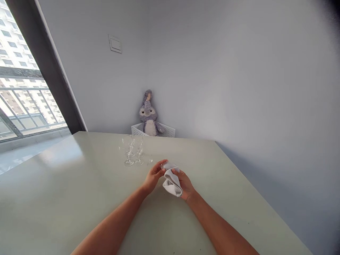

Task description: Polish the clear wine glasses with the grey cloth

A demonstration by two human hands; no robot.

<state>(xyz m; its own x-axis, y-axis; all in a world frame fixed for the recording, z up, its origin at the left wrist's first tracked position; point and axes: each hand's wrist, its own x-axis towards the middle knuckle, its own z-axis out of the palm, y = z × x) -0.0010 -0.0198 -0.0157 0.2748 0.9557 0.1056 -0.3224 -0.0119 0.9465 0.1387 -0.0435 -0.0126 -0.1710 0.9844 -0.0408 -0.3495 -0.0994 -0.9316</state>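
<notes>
Well inside the table's right edge (237,170), the right hand (187,185) holds cloth (172,184).

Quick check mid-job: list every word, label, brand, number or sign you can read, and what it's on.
None: no readable text in view. I can make out no lettering on the cloth, stemmed glasses, light switch, plush toy or basket.
</notes>
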